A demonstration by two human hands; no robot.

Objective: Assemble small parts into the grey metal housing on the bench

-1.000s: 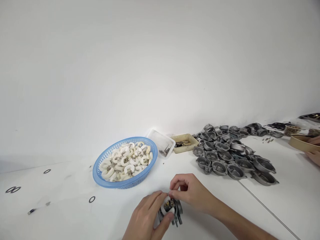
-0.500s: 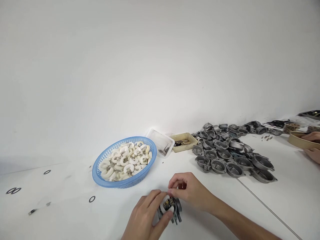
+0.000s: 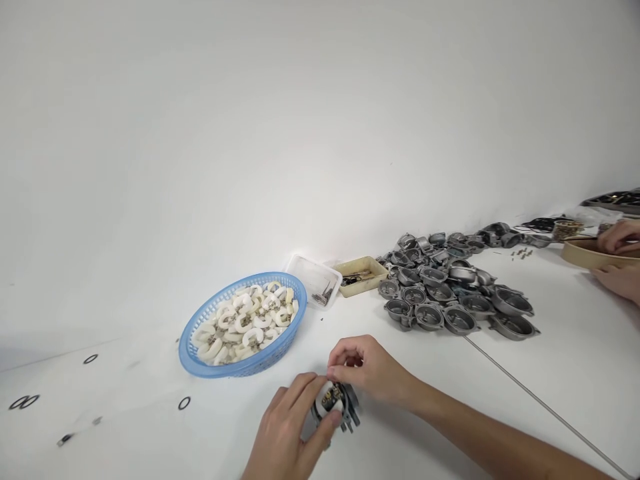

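My left hand [image 3: 286,430] is wrapped round a small carburetor body [image 3: 352,408] low in the middle of the view, its thumb in front and fingers over the top. A white float [image 3: 320,401] sits in the carburetor's open face, around black and brass parts [image 3: 332,397]. At the upper edge of the carburetor, my right hand [image 3: 367,368] is closed with thumb and forefinger pinched. Whatever lies between those fingertips is too small or hidden to make out.
Left of my hands stands a blue basket [image 3: 187,360] of white floats. Behind are a white tray [image 3: 336,275] and a yellowish tray [image 3: 350,291]. Grey float bowls [image 3: 460,319] are piled to the right. A co-worker's hands [image 3: 620,280] are at a tan container [image 3: 575,253]. Black rings [image 3: 185,403] lie leftward.
The head view has shifted and tilted slightly, moving most things left in the picture. My hands keep the same hold; the co-worker's hands show more fully.
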